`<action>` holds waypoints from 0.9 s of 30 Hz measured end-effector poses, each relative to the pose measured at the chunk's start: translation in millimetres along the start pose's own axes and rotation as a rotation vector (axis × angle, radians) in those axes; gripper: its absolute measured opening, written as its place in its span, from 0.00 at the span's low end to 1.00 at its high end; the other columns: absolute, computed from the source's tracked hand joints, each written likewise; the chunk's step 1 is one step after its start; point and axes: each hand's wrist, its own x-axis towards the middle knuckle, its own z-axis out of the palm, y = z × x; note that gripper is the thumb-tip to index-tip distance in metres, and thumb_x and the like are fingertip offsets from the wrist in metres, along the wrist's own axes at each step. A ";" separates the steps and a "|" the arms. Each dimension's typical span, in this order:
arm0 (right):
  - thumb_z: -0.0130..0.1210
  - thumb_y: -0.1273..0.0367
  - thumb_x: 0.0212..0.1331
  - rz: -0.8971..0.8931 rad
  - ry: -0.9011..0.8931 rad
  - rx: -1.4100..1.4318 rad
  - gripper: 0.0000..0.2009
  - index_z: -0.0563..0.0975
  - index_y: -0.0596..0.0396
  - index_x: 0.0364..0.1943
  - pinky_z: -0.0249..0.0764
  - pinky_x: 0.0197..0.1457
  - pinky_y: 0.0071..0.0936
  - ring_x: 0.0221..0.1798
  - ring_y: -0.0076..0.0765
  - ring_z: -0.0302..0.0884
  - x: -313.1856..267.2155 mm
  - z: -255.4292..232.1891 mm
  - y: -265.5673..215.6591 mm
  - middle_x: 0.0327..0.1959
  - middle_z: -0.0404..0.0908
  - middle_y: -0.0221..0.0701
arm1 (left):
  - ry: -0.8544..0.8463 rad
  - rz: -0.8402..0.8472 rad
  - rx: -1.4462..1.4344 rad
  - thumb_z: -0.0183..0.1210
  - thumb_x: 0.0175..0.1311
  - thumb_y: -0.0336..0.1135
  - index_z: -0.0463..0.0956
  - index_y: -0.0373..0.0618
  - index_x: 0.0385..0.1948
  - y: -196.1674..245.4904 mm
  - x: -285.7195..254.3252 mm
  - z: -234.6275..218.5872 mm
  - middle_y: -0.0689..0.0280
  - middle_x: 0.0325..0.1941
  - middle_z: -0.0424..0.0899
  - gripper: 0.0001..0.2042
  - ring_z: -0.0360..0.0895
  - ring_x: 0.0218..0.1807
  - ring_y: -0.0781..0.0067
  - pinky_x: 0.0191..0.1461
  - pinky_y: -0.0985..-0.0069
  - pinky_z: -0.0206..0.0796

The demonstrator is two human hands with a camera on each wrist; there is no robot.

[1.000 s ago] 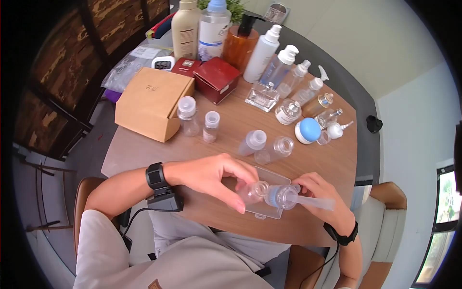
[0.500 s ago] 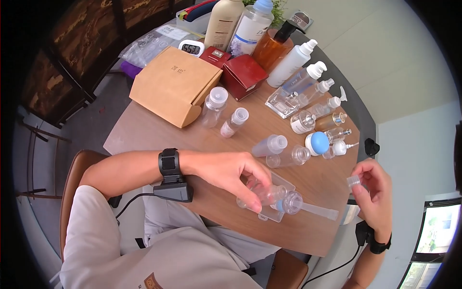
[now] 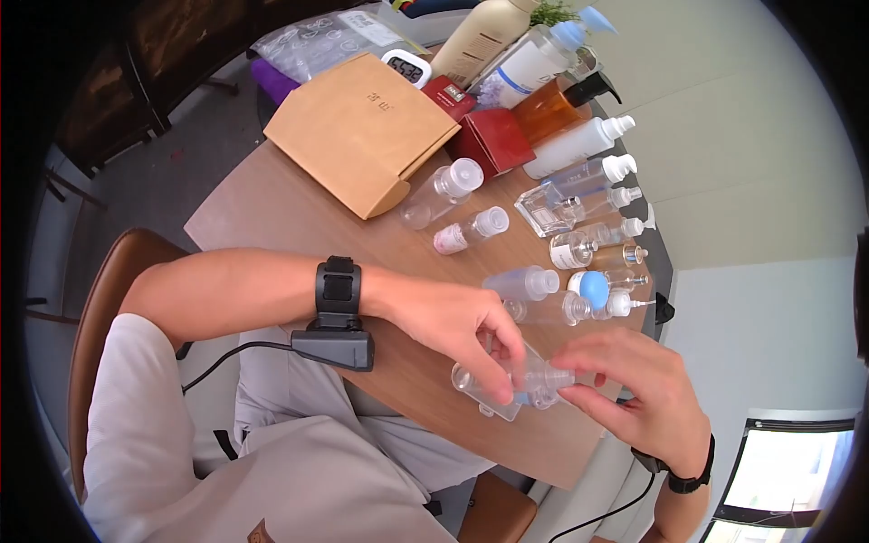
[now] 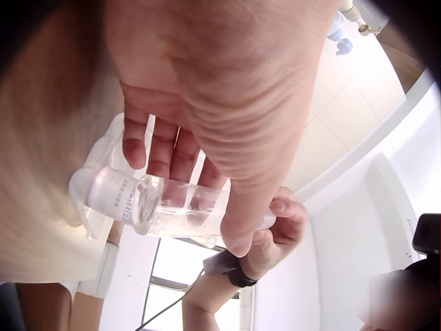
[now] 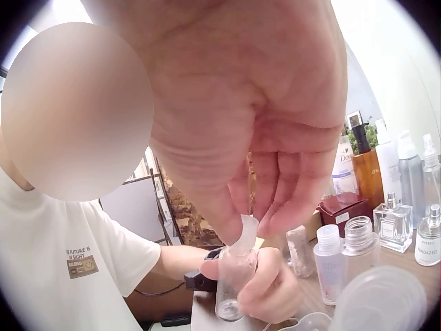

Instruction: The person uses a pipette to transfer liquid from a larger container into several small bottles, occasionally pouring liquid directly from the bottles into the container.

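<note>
In my left hand [image 3: 462, 328] is a small clear bottle [image 5: 229, 293], gripped between thumb and fingers. My right hand [image 3: 644, 378] pinches a frosted plastic cap [image 5: 245, 231] right at the bottle's mouth. Below the hands, a shallow clear plastic case [image 3: 501, 409] lies near the table's front edge. A second clear bottle with a printed label [image 4: 114, 193] is by it, partly hidden behind the held bottle in the head view.
Two small bottles, one frosted [image 3: 520, 284] and one clear and uncapped [image 3: 552, 308], stand just beyond the hands. Further left are a capped bottle [image 3: 434, 199], a pink-labelled bottle [image 3: 466, 233] and a cardboard box [image 3: 358, 136]. Several pump bottles, a blue-lidded jar [image 3: 593, 290] and a perfume bottle [image 3: 543, 210] line the right.
My right hand moved away to the right with the small cap, then came back to the mouth of the held bottle. My left hand keeps its grip. The head view has turned.
</note>
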 end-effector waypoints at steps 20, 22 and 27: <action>0.69 0.61 0.52 0.171 -0.156 -0.073 0.19 0.78 0.52 0.45 0.72 0.28 0.27 0.26 0.32 0.75 8.4 -8.9 -8.7 0.34 0.80 0.30 | 0.019 0.014 -0.054 0.69 0.60 0.44 0.85 0.43 0.40 5.7 -2.8 2.5 0.71 0.30 0.82 0.15 0.71 0.31 0.82 0.36 0.79 0.64; 0.69 0.62 0.52 0.169 -0.236 -0.178 0.18 0.78 0.51 0.44 0.73 0.28 0.27 0.26 0.31 0.76 6.1 -9.0 -6.3 0.32 0.80 0.28 | 0.004 -0.003 -0.059 0.69 0.60 0.43 0.85 0.43 0.39 3.9 -3.0 2.3 0.71 0.30 0.82 0.14 0.71 0.31 0.82 0.36 0.79 0.63; 0.69 0.62 0.52 0.055 -0.198 -0.270 0.16 0.77 0.52 0.42 0.72 0.27 0.28 0.23 0.33 0.76 8.3 -5.0 -4.0 0.26 0.78 0.27 | 0.008 -0.021 -0.071 0.69 0.59 0.42 0.85 0.43 0.38 5.3 -3.1 1.9 0.71 0.31 0.82 0.13 0.71 0.31 0.82 0.36 0.79 0.64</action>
